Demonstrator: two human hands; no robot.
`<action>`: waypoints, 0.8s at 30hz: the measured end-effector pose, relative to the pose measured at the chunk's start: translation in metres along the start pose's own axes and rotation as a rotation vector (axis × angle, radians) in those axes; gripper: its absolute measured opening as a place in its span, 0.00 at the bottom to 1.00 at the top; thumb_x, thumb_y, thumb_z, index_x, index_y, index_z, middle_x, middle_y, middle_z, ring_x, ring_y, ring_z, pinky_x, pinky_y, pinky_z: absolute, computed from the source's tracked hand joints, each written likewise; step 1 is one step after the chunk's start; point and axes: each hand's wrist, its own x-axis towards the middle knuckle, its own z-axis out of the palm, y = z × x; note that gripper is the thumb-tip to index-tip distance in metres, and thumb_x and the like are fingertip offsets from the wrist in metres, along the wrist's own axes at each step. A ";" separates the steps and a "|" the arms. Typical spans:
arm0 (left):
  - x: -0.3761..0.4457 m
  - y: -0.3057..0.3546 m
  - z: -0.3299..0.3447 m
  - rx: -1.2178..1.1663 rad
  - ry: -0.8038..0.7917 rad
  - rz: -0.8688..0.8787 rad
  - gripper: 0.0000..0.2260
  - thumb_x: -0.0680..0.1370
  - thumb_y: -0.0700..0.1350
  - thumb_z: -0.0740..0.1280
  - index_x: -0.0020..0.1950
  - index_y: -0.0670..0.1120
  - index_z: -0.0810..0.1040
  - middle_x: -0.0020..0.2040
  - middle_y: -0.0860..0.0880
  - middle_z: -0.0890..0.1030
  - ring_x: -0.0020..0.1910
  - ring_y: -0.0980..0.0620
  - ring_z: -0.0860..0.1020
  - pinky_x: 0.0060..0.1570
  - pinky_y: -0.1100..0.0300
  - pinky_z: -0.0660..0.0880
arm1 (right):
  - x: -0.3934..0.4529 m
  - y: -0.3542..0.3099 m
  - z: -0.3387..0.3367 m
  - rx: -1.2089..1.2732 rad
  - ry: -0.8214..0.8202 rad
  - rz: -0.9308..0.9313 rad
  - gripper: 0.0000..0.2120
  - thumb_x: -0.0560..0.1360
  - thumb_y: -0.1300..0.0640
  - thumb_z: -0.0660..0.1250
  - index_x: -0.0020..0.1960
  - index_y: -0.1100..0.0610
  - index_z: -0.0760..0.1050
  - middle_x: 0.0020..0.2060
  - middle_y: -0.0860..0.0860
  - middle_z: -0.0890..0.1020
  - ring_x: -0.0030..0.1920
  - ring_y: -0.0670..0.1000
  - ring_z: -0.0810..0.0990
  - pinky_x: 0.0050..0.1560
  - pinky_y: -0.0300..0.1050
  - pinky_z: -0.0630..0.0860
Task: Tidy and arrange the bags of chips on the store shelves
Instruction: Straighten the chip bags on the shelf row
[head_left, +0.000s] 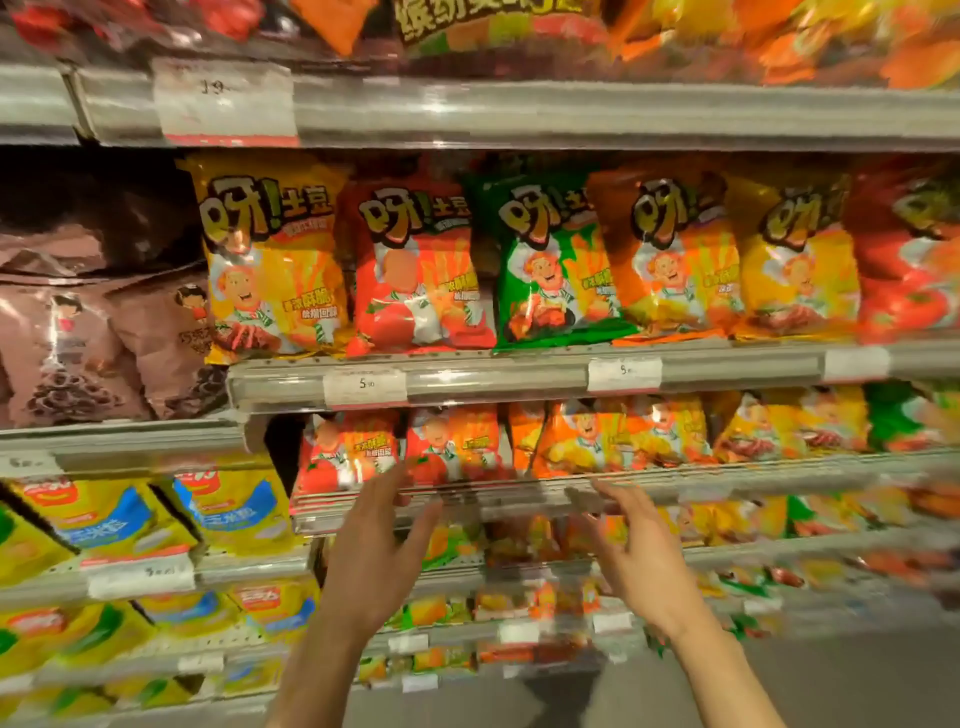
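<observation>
1. Two bare hands were raised in front of the shelves: the left hand (376, 551) with fingers spread and holding nothing, the right hand (641, 556) likewise apart and empty.
2. Both hands sat before the rail (519, 493) of the lower shelf, the left fingertips near a red bag (345, 452), the right ones below an orange bag (576, 436); blur kept me from telling whether they touched anything.
3. On the middle shelf (493, 379) a row of chip bags stood upright, side by side: a yellow bag (270, 254), a tomato bag (421, 270), a green bag (550, 260), then further orange and yellow ones to the right.
4. A price tag (365, 387) was clipped to that shelf's edge.
5. To the left, brown bags (98, 343) leaned on their own shelf, with yellow-blue bags (228, 509) below them.
</observation>
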 end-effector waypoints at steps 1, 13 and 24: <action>0.001 0.014 0.013 -0.008 0.031 -0.010 0.23 0.78 0.58 0.65 0.72 0.56 0.69 0.66 0.56 0.75 0.63 0.53 0.75 0.61 0.50 0.75 | 0.007 0.012 -0.012 0.011 0.016 -0.020 0.19 0.76 0.49 0.70 0.66 0.49 0.75 0.56 0.41 0.77 0.57 0.45 0.77 0.57 0.41 0.72; 0.047 0.145 0.077 0.218 0.071 0.191 0.19 0.80 0.56 0.63 0.68 0.52 0.73 0.62 0.56 0.77 0.61 0.57 0.74 0.58 0.62 0.69 | 0.085 0.078 -0.132 -0.037 0.070 -0.192 0.14 0.78 0.49 0.68 0.63 0.51 0.76 0.51 0.44 0.77 0.50 0.47 0.79 0.48 0.40 0.70; 0.119 0.158 0.094 0.426 0.007 0.496 0.12 0.78 0.51 0.68 0.61 0.51 0.76 0.49 0.53 0.75 0.50 0.50 0.76 0.42 0.53 0.75 | 0.146 0.015 -0.133 -0.185 0.068 -0.423 0.06 0.78 0.53 0.65 0.54 0.49 0.78 0.42 0.43 0.73 0.45 0.48 0.75 0.42 0.46 0.70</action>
